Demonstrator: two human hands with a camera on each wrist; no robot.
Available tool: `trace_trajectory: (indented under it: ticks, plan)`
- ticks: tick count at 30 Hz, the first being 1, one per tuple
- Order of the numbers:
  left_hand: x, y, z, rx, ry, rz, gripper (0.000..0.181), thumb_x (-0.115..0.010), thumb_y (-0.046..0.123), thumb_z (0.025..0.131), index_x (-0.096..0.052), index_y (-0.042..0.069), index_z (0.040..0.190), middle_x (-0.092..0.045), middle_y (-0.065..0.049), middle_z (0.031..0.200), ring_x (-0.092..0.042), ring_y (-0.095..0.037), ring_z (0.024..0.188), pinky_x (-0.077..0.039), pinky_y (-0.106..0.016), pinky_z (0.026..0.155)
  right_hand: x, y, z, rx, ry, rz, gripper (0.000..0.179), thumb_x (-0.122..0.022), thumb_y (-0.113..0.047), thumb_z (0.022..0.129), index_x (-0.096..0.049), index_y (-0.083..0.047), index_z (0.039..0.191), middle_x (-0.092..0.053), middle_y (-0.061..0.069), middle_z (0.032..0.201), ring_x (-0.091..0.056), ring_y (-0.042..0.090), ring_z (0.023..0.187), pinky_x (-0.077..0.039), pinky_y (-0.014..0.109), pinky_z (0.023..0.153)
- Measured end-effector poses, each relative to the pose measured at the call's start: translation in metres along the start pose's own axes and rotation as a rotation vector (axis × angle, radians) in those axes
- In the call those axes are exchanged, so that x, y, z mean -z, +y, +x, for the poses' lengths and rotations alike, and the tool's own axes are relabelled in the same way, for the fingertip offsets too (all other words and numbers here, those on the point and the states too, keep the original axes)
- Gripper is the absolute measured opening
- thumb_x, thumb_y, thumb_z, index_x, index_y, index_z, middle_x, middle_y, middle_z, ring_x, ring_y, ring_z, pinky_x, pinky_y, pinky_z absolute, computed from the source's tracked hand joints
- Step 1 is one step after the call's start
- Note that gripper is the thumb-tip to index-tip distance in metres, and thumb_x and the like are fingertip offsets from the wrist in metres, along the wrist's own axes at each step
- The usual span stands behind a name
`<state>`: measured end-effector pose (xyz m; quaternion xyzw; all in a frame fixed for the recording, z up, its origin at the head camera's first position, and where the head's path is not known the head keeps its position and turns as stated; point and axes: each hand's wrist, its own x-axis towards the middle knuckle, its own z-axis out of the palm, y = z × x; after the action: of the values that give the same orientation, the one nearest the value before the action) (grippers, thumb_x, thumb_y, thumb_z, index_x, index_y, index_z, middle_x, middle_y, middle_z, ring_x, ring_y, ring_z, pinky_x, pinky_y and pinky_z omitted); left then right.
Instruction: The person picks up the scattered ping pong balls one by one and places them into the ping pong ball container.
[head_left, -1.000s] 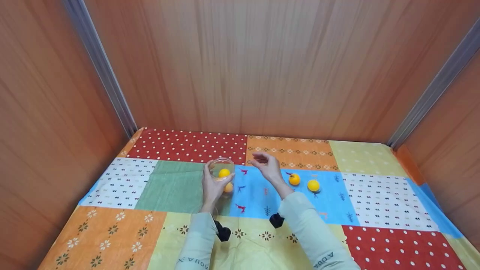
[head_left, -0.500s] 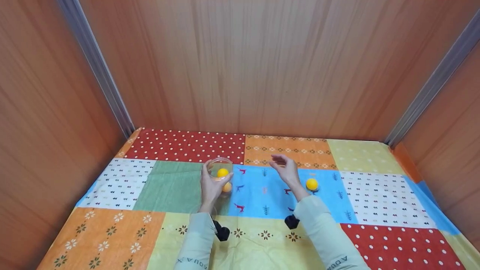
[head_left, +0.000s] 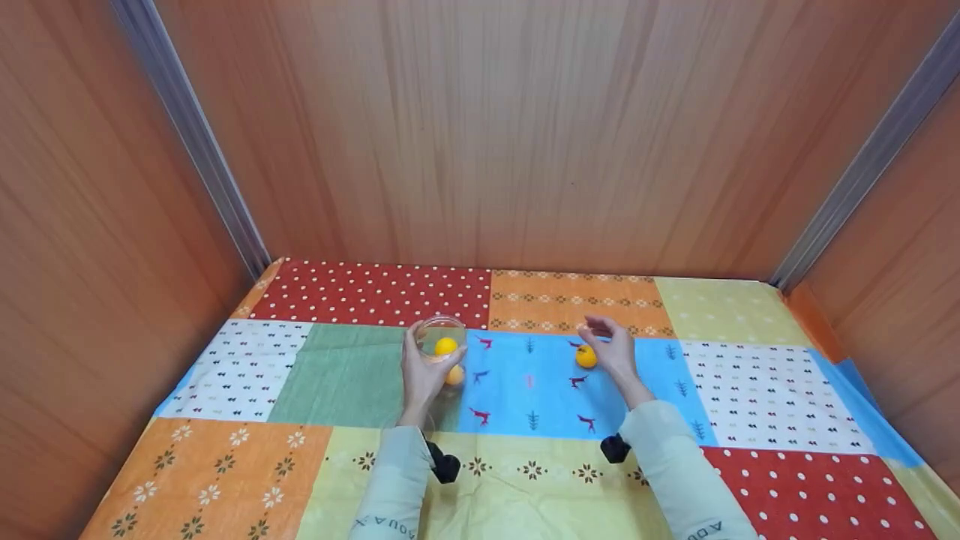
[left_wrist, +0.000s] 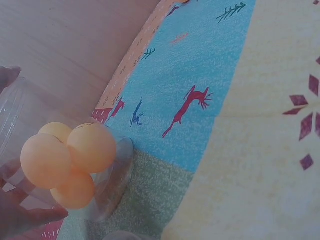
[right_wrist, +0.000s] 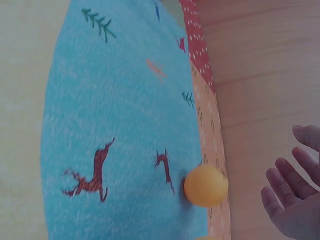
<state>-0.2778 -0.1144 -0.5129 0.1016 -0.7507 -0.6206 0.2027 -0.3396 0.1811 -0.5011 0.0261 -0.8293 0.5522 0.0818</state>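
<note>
With the right hand's (head_left: 613,348) grip loosely spread and empty near the orange ball (head_left: 586,357) on the patchwork cloth (head_left: 551,397), closing softly from both sides should work best (it could roll), while the left hand (head_left: 424,373) grips the clear cup (head_left: 444,318) of balls (left_wrist: 92,150).

The patchwork cloth (head_left: 360,367) carries a clear cup (head_left: 442,318) and, on its blue patch (head_left: 510,405), two orange balls (head_left: 586,358)

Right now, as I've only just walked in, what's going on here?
A person's left hand holds a clear cup containing four visible orange balls. The right hand, holding nothing, is near another ball on the patchwork cloth. The right wrist view also catches the edge of one more ball.
</note>
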Motion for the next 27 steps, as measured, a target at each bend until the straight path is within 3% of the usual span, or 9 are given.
trace_trajectory:
  ticks: [6, 10, 15, 17, 19, 23, 27]
  plan:
    - [0.0, 0.0, -0.001, 0.023, -0.005, -0.007, 0.076, -0.078, 0.03, 0.065, -0.033, 0.018, 0.125, -0.038, -0.013, 0.129, -0.037, -0.031, 0.115, -0.035, -0.049, 0.091, 0.004, 0.083, 0.032, -0.049, 0.076, -0.059, 0.044, -0.061, -0.042, 0.079, -0.056, -0.019, 0.116, -0.055, -0.001, 0.112, -0.049, 0.016, 0.102, -0.042, 0.031, 0.088]
    - [0.0, 0.002, -0.001, 0.043, -0.009, -0.006, 0.075, -0.078, 0.028, 0.066, -0.033, 0.02, 0.126, -0.038, -0.012, 0.129, -0.037, -0.031, 0.115, -0.034, -0.05, 0.092, 0.011, 0.114, 0.043, -0.059, 0.113, -0.055, 0.041, -0.062, -0.038, 0.08, -0.056, -0.019, 0.116, -0.054, 0.0, 0.115, -0.048, 0.017, 0.104, -0.041, 0.035, 0.088]
    - [-0.001, 0.001, -0.001, 0.043, 0.0, 0.005, 0.076, -0.078, 0.029, 0.066, -0.033, 0.019, 0.126, -0.038, -0.011, 0.129, -0.036, -0.031, 0.116, -0.033, -0.051, 0.092, 0.018, 0.123, 0.04, -0.035, 0.16, -0.112, 0.047, -0.063, -0.043, 0.076, -0.057, -0.019, 0.115, -0.054, -0.001, 0.114, -0.047, 0.016, 0.102, -0.042, 0.032, 0.083]
    - [-0.001, 0.001, -0.001, 0.042, 0.005, 0.008, 0.076, -0.078, 0.029, 0.066, -0.032, 0.018, 0.126, -0.038, -0.011, 0.128, -0.036, -0.032, 0.116, -0.033, -0.052, 0.092, 0.023, 0.112, 0.031, -0.038, 0.148, -0.104, 0.047, -0.064, -0.041, 0.077, -0.056, -0.016, 0.117, -0.054, 0.002, 0.115, -0.046, 0.02, 0.103, -0.042, 0.032, 0.082]
    - [-0.001, 0.0, -0.001, 0.048, 0.001, 0.007, 0.077, -0.078, 0.03, 0.066, -0.032, 0.018, 0.127, -0.038, -0.011, 0.129, -0.036, -0.031, 0.116, -0.033, -0.053, 0.091, 0.029, 0.097, 0.021, -0.059, 0.147, -0.085, 0.047, -0.066, -0.038, 0.076, -0.057, -0.016, 0.116, -0.054, 0.004, 0.115, -0.045, 0.021, 0.102, -0.045, 0.028, 0.072]
    - [-0.002, -0.003, 0.0, 0.03, -0.006, 0.005, 0.078, -0.077, 0.032, 0.066, -0.031, 0.018, 0.127, -0.037, -0.013, 0.129, -0.036, -0.032, 0.116, -0.032, -0.055, 0.091, 0.038, 0.065, 0.002, -0.127, 0.123, -0.033, 0.048, -0.067, -0.025, 0.079, -0.052, -0.008, 0.122, -0.048, 0.014, 0.121, -0.04, 0.029, 0.108, -0.044, 0.034, 0.076]
    - [-0.002, -0.002, 0.001, -0.005, 0.007, -0.002, 0.076, -0.078, 0.03, 0.066, -0.033, 0.016, 0.126, -0.039, -0.013, 0.127, -0.037, -0.032, 0.114, -0.032, -0.052, 0.092, 0.04, 0.086, 0.008, -0.16, 0.117, -0.061, 0.054, -0.067, -0.03, 0.078, -0.049, -0.007, 0.124, -0.043, 0.017, 0.123, -0.038, 0.032, 0.11, -0.04, 0.04, 0.084]
